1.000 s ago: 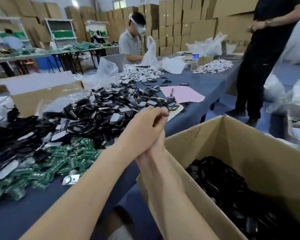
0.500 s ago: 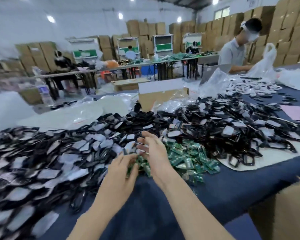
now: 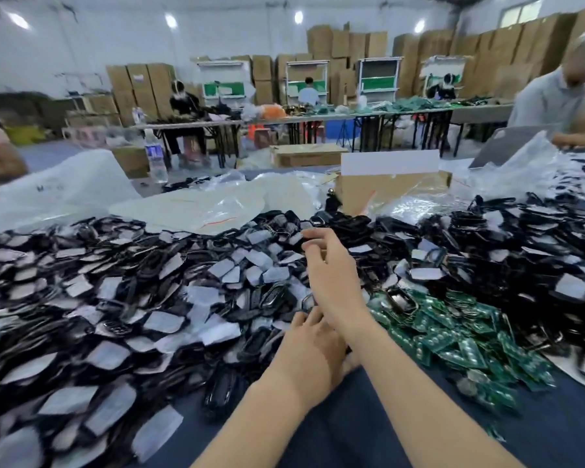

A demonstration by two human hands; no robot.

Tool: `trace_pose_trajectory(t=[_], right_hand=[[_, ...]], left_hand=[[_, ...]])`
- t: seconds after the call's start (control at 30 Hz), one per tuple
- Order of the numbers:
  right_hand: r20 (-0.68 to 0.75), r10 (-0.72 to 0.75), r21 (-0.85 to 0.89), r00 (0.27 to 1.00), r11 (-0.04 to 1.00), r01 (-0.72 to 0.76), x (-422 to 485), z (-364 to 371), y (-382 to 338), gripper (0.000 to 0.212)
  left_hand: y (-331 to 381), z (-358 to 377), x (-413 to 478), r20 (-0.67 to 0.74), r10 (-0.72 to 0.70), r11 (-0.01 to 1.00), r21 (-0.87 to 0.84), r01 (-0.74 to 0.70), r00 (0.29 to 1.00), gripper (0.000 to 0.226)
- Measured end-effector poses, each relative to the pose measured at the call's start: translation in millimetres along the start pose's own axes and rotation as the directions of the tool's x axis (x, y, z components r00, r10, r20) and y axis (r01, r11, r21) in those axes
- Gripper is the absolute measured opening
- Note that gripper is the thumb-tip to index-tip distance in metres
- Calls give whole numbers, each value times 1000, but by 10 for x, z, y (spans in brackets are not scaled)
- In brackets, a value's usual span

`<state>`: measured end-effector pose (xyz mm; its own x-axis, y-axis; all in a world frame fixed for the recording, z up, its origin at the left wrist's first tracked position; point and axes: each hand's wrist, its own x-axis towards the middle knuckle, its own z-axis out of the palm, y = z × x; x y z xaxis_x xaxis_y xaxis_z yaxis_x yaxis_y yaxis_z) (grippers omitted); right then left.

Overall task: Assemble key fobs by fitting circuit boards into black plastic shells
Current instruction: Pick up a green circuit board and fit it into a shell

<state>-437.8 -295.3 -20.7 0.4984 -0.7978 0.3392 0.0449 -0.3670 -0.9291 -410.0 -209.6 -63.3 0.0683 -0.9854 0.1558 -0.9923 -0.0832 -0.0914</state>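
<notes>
A wide heap of black plastic shells (image 3: 169,298), many with white film, covers the blue table. To the right lies a pile of green circuit boards (image 3: 453,336). My right hand (image 3: 330,265) reaches over the middle of the shell heap, thumb and curled fingers slightly apart and touching the shells below them. My left hand (image 3: 309,349) lies low at the heap's near edge, under my right forearm. That forearm and motion blur hide its fingertips, so I cannot see whether it holds anything.
Clear plastic bags (image 3: 196,207) and a cardboard box (image 3: 389,187) stand behind the heap, and a water bottle (image 3: 154,160) stands at the back left. A person (image 3: 554,99) works at the far right. Bare blue tabletop (image 3: 368,417) lies between my forearms.
The view swung left, away from the cardboard box of finished fobs. My right hand moved from the circuit boards further up onto the shell heap; my left hand stayed near the heap's edge.
</notes>
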Motion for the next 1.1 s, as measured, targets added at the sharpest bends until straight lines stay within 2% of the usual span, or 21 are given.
trace_pose_trajectory(t=[0.13,0.23,0.27,0.33,0.4,0.5,0.57,0.63,0.77,0.87,0.97,1.1], right_hand=[[-3,-18,-38,1000,999,18,208,-30,3,21],[-6,-1,-66,1000,998,0,320,-68,44,23],[-6,2,-89,1000,996,-3,353,-82,62,23],[-2,0,-128,1000,992,0,413,-105,91,23],[4,-9,-133,1000,991,9,472,-124,104,23],[-9,-20,-142,1000,990,18,561,-175,95,23],[-23,-19,-150,1000,989,15,629,-218,95,22],[0,5,-187,1000,982,-5,678,-252,125,23],[186,66,-327,980,945,-2,702,-182,235,22],[302,88,-420,949,906,49,695,-109,301,19],[352,94,-438,931,896,75,709,-5,315,18],[378,27,-380,925,916,128,759,233,198,19]], left_hand=[[45,50,95,-96,111,987,131,-98,989,49],[12,106,70,-95,134,989,75,-127,986,33],[-27,143,75,-148,129,991,55,-122,980,22],[-90,143,87,-242,72,997,-17,-78,967,14],[-157,157,73,-283,-20,987,-161,-27,959,18],[-238,152,21,-285,-182,890,-454,35,941,21],[-301,131,-23,-337,-282,823,-567,46,898,18],[-383,103,-46,-331,-354,730,-683,37,875,16],[-575,86,-39,-299,-433,624,-780,43,850,9],[-596,78,-37,-229,-386,594,-803,51,894,10],[-562,114,-26,-197,-329,620,-783,54,924,11],[-643,112,-20,-223,-405,581,-812,61,887,5]])
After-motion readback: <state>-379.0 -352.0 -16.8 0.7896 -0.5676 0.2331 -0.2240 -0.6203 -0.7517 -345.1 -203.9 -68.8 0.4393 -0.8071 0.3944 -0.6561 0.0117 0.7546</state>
